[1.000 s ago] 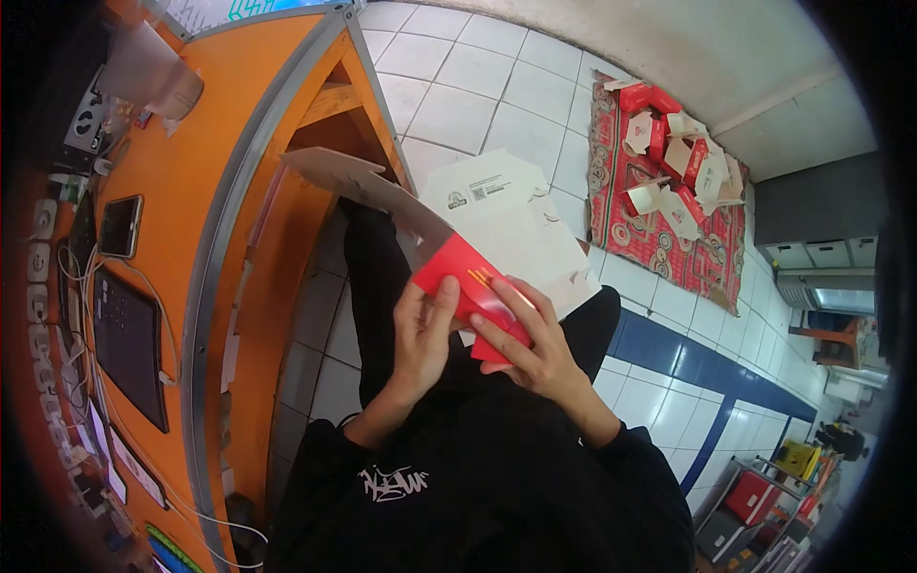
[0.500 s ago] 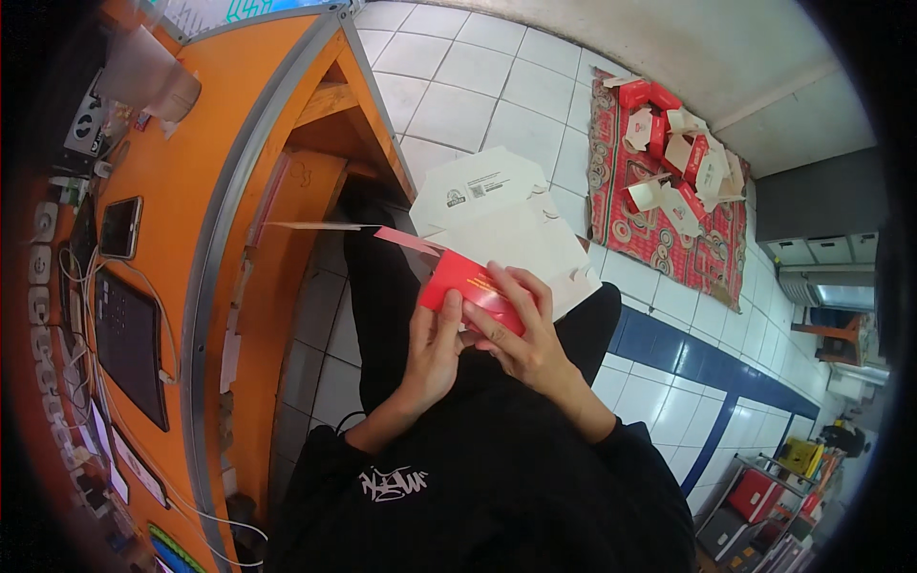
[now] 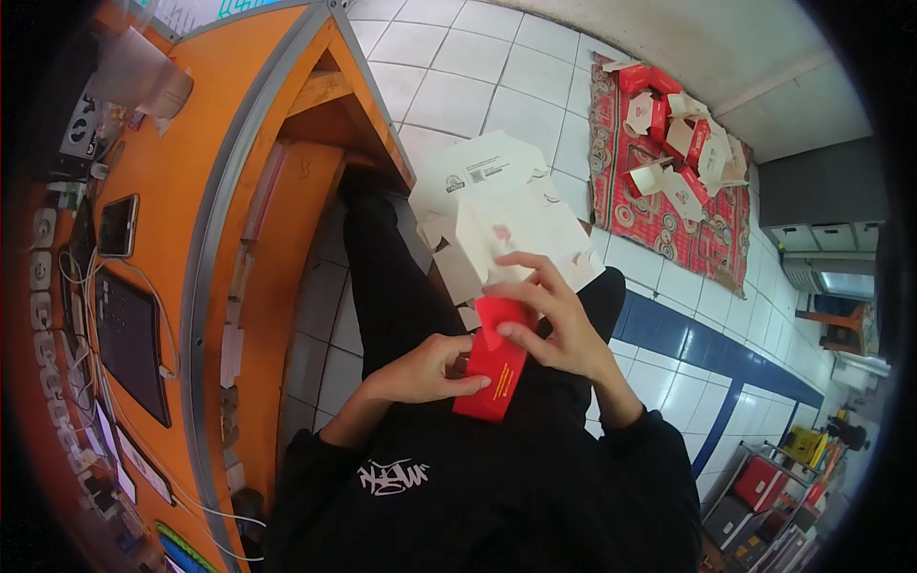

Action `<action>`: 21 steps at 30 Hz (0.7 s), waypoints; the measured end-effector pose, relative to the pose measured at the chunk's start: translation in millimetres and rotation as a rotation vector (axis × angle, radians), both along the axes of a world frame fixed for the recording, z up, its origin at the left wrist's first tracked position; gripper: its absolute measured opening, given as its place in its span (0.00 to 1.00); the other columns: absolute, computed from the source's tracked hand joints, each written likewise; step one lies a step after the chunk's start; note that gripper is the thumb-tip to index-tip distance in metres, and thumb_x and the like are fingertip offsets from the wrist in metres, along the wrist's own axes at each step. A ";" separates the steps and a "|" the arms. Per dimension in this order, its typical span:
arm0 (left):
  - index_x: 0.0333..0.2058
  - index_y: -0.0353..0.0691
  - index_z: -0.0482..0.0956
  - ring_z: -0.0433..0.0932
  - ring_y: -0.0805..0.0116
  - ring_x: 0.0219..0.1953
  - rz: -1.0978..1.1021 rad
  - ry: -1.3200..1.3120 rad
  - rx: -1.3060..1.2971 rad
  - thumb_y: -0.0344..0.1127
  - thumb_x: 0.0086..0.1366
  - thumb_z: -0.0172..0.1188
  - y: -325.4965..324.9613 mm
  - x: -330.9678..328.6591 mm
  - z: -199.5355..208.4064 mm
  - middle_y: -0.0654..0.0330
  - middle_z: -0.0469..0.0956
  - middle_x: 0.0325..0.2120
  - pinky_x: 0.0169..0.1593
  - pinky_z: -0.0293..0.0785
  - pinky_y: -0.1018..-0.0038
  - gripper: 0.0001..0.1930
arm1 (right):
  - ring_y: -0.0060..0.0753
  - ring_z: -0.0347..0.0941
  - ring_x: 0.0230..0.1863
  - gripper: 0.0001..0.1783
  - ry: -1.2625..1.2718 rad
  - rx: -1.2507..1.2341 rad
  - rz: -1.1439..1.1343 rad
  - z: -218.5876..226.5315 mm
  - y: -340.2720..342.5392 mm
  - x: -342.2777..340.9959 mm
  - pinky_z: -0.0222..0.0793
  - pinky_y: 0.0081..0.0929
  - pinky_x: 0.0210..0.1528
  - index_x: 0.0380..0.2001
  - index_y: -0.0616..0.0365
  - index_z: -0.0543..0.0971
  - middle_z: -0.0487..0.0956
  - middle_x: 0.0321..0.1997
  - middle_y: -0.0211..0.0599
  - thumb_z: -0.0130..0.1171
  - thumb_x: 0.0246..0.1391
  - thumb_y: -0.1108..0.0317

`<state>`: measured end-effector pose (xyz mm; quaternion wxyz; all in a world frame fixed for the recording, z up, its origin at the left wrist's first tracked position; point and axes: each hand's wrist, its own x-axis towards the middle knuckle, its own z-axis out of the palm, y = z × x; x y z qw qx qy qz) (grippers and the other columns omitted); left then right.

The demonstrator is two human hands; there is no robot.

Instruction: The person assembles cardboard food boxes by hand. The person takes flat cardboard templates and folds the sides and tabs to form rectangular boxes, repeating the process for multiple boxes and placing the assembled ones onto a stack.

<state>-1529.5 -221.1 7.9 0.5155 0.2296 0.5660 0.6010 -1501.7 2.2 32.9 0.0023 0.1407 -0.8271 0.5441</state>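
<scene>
carton (image 3: 496, 371) held by left fingers (image 3: 466, 387) and right fingers (image 3: 527, 342), desk edge (image 3: 194, 306) leftward, tiled floor (image 3: 468, 62) beyond

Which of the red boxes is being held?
The red carton in the left hand and right hand; the other red cartons lie on the patterned rug.

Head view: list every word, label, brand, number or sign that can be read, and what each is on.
Wording not copied; print by place:
Red carton: yellow print, too small to read.
White cardboard: dark emblem, square code, fine lines too small to read.
Black top: white stylised lettering.
Red boxes on mat: marks too blurred to read.
Pale surface, top left: green characters, cut off.
</scene>
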 end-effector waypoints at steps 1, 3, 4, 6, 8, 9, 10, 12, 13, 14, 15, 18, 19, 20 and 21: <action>0.45 0.31 0.73 0.75 0.79 0.36 0.002 -0.002 -0.005 0.32 0.62 0.60 -1.6 2.0 -4.8 0.59 0.78 0.34 0.40 0.74 0.77 0.15 | 0.37 0.70 0.45 0.22 -0.024 0.061 0.051 4.3 -2.2 0.2 0.68 0.30 0.44 0.49 0.53 0.74 0.66 0.56 0.43 0.62 0.48 0.68; 0.44 0.31 0.73 0.73 0.81 0.35 -0.056 -0.110 -0.004 0.34 0.62 0.61 -3.4 6.7 -11.4 0.60 0.78 0.33 0.39 0.72 0.78 0.16 | 0.33 0.71 0.40 0.23 -0.051 0.121 0.101 8.9 -5.9 2.3 0.69 0.28 0.39 0.47 0.52 0.76 0.67 0.55 0.40 0.65 0.44 0.70; 0.44 0.31 0.73 0.73 0.81 0.35 -0.057 -0.114 -0.005 0.34 0.62 0.61 -3.7 7.0 -12.0 0.60 0.78 0.33 0.39 0.72 0.78 0.16 | 0.34 0.72 0.39 0.20 -0.051 0.185 0.125 9.9 -7.5 4.4 0.71 0.28 0.38 0.43 0.52 0.77 0.67 0.54 0.39 0.66 0.42 0.69; 0.46 0.30 0.72 0.74 0.80 0.39 -0.240 -0.174 -0.067 0.35 0.61 0.62 -3.6 5.9 -13.5 0.60 0.77 0.36 0.42 0.73 0.77 0.18 | 0.36 0.73 0.38 0.17 -0.054 0.248 0.149 14.1 -10.8 8.9 0.72 0.28 0.37 0.39 0.52 0.78 0.68 0.53 0.38 0.67 0.41 0.69; 0.48 0.31 0.71 0.74 0.79 0.41 -0.160 -0.037 -0.022 0.35 0.61 0.62 -5.1 16.3 -14.9 0.59 0.77 0.38 0.43 0.72 0.77 0.20 | 0.37 0.74 0.40 0.15 -0.017 0.301 0.275 19.2 -13.2 13.1 0.73 0.29 0.38 0.34 0.53 0.77 0.69 0.50 0.37 0.68 0.40 0.68; 0.49 0.31 0.69 0.73 0.78 0.43 -0.078 0.105 0.022 0.36 0.61 0.62 -5.2 20.1 -13.9 0.59 0.77 0.41 0.44 0.72 0.77 0.21 | 0.37 0.74 0.40 0.15 -0.020 0.302 0.275 17.9 -12.0 14.5 0.73 0.29 0.38 0.34 0.53 0.77 0.69 0.50 0.37 0.68 0.40 0.68; 0.49 0.31 0.69 0.73 0.78 0.43 -0.079 0.102 0.023 0.36 0.61 0.62 -5.6 19.8 -12.4 0.59 0.77 0.41 0.44 0.72 0.77 0.21 | 0.38 0.73 0.42 0.16 -0.042 0.310 0.349 15.4 -9.4 16.5 0.73 0.31 0.40 0.35 0.53 0.76 0.69 0.51 0.37 0.69 0.39 0.67; 0.54 0.33 0.65 0.73 0.75 0.46 -0.238 -0.246 -0.077 0.33 0.61 0.62 -7.5 16.9 -7.5 0.57 0.75 0.45 0.47 0.71 0.76 0.25 | 0.40 0.73 0.44 0.18 -0.064 0.318 0.426 14.1 -4.9 19.6 0.73 0.32 0.41 0.35 0.52 0.76 0.69 0.52 0.37 0.69 0.39 0.65; 0.54 0.33 0.65 0.73 0.75 0.46 -0.235 -0.245 -0.077 0.33 0.61 0.62 -7.7 17.3 -9.0 0.57 0.75 0.45 0.47 0.71 0.76 0.25 | 0.44 0.71 0.48 0.21 -0.054 0.318 0.333 14.6 -3.3 21.8 0.70 0.37 0.46 0.38 0.51 0.76 0.68 0.55 0.37 0.70 0.38 0.61; 0.55 0.34 0.63 0.74 0.75 0.46 -0.051 -0.258 -0.025 0.31 0.62 0.61 -7.8 18.0 -12.2 0.56 0.76 0.45 0.48 0.72 0.75 0.25 | 0.47 0.69 0.51 0.25 -0.043 0.318 0.240 15.4 -3.4 24.0 0.67 0.42 0.51 0.41 0.50 0.77 0.68 0.57 0.37 0.71 0.37 0.57; 0.56 0.35 0.62 0.74 0.74 0.45 0.133 -0.267 0.025 0.30 0.62 0.60 -8.0 18.2 -15.2 0.56 0.76 0.45 0.48 0.72 0.75 0.25 | 0.47 0.69 0.51 0.25 -0.041 0.316 0.242 19.2 -7.3 25.6 0.67 0.42 0.51 0.41 0.50 0.77 0.68 0.57 0.37 0.71 0.37 0.57; 0.55 0.36 0.62 0.76 0.69 0.46 0.437 -0.406 0.223 0.32 0.62 0.60 -0.2 6.8 -16.8 0.55 0.77 0.43 0.50 0.72 0.73 0.25 | 0.59 0.62 0.59 0.38 0.250 0.467 0.013 18.8 -29.3 34.5 0.49 0.58 0.61 0.48 0.50 0.77 0.67 0.60 0.43 0.71 0.31 0.43; 0.56 0.37 0.61 0.76 0.67 0.48 0.463 -0.435 0.287 0.37 0.60 0.63 2.6 2.7 -13.4 0.55 0.77 0.43 0.51 0.72 0.73 0.29 | 0.59 0.62 0.59 0.38 0.250 0.471 0.011 9.4 -29.0 35.0 0.49 0.58 0.61 0.48 0.50 0.77 0.67 0.60 0.43 0.71 0.31 0.43; 0.56 0.37 0.61 0.76 0.67 0.48 0.459 -0.436 0.290 0.37 0.60 0.63 5.3 -0.8 -10.3 0.55 0.77 0.43 0.51 0.72 0.73 0.29 | 0.56 0.63 0.59 0.38 0.342 0.451 -0.083 0.8 -27.4 33.8 0.49 0.58 0.61 0.48 0.50 0.77 0.69 0.58 0.42 0.72 0.30 0.46; 0.56 0.36 0.61 0.76 0.66 0.48 0.439 -0.460 0.394 0.42 0.56 0.67 7.3 -3.5 -7.4 0.54 0.77 0.43 0.52 0.71 0.71 0.34 | 0.53 0.63 0.59 0.38 0.436 0.425 -0.170 -3.4 -24.5 30.4 0.50 0.59 0.60 0.48 0.50 0.77 0.71 0.56 0.41 0.73 0.28 0.50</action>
